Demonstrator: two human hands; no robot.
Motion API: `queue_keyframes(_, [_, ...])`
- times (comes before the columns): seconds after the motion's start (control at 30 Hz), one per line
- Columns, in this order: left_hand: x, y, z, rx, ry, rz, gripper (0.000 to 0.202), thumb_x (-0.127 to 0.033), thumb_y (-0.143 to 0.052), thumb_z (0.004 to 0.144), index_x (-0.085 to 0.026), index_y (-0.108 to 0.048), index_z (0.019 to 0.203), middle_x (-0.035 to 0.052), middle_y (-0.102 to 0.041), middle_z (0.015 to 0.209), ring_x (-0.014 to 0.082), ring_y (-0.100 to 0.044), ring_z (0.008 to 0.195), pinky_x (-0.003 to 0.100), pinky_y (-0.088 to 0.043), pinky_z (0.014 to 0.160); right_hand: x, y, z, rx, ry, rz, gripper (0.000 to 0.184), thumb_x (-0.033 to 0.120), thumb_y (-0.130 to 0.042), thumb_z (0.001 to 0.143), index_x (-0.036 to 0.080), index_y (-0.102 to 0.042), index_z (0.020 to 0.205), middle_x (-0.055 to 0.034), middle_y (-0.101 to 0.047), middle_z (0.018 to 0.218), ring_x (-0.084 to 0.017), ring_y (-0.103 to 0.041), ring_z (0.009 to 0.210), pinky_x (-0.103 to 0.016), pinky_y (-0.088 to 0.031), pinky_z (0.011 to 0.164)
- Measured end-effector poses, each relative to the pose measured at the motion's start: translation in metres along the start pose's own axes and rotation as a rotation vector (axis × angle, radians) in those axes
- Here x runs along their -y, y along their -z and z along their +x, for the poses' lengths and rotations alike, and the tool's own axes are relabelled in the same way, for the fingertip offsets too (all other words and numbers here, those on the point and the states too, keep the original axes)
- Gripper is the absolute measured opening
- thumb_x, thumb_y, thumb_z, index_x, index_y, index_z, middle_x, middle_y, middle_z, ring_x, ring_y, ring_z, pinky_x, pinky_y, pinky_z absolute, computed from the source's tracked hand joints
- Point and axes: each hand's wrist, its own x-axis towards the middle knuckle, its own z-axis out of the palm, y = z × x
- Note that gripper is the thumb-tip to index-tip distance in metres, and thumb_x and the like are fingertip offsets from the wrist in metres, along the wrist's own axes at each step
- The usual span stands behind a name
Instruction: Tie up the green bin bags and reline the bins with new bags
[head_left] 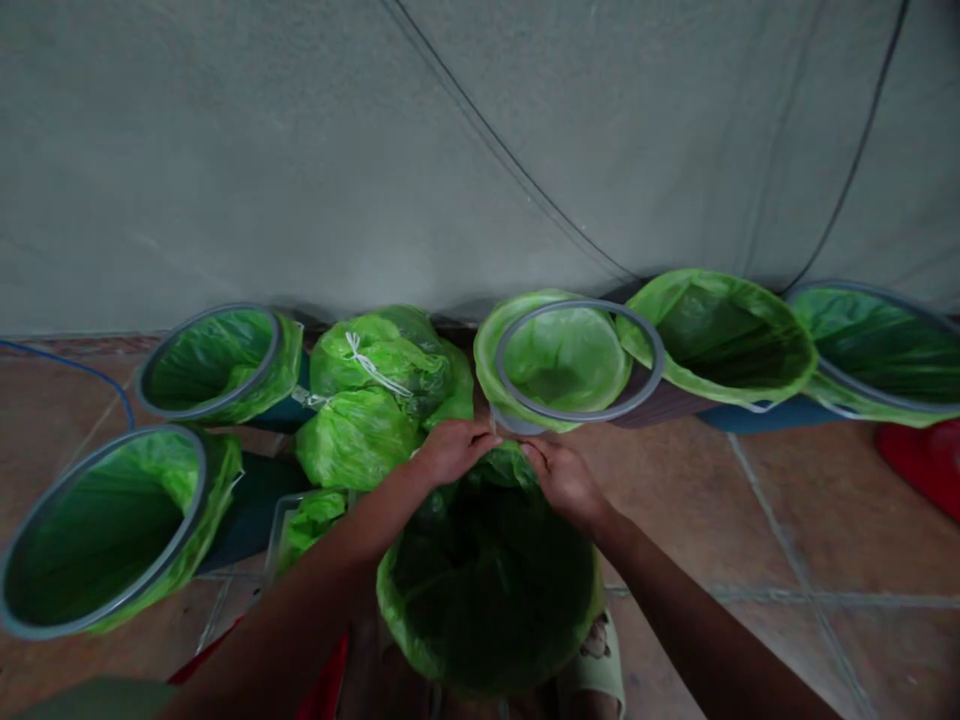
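A green trash bag [487, 660] lines a round bin close in front of me, its edge folded out over the rim. My left hand [454, 453] is closed in a pinch at the far side of the bag's edge. Just to its right, my right hand [564, 482] also pinches the edge, thumb and fingers pressed together. A thin pale strip shows near my left fingertips, too small to make out clearly. The bin's body is hidden under the bag. Beyond my hands stands another green-lined bin with a loose grey ring [655, 365] lying across its mouth.
Two lined bins with grey rings [202, 475] tilt at the left. Tied, full green bags [364, 440] lie beside them, near a clear container [276, 535]. More lined bins [806, 360] stand right along the wall [262, 150]. A red object [919, 465] lies far right; cables hang behind.
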Motion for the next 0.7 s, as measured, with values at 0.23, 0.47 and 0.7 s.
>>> queue_keyframes(0.23, [0.007,-0.002,-0.011,0.02,-0.04,0.163,0.026,-0.033,-0.05,0.09,-0.026,-0.065,0.111,0.0048,-0.071,0.105,0.0225,-0.064,0.1,0.032,-0.046,0.09,0.002,0.0,-0.008,0.061,0.056,-0.068,0.042,0.026,-0.04,0.092,0.016,-0.054,0.131,-0.0108,-0.073,0.103,-0.023,-0.067,0.096,-0.031,-0.049,0.088])
queue_keyframes(0.47, [-0.007,0.005,-0.014,-0.018,0.048,0.159,0.05,-0.025,-0.067,0.077,-0.025,-0.055,0.127,0.007,-0.066,0.121,0.0255,-0.059,0.115,0.038,-0.041,0.102,0.005,-0.003,-0.023,-0.013,-0.056,-0.053,0.037,0.024,-0.037,0.09,0.016,-0.058,0.12,-0.0094,-0.073,0.092,-0.022,-0.068,0.085,-0.031,-0.051,0.079])
queue_keyframes(0.7, [0.017,0.041,-0.055,-0.247,0.15,-0.253,0.069,-0.051,-0.063,0.08,-0.021,-0.044,0.14,0.0098,-0.056,0.138,0.0262,-0.053,0.126,0.041,-0.041,0.107,-0.016,-0.01,-0.101,-0.207,-0.324,-0.142,0.058,0.044,-0.04,0.092,0.011,-0.038,0.139,-0.0187,-0.065,0.119,-0.031,-0.067,0.102,-0.045,-0.054,0.084])
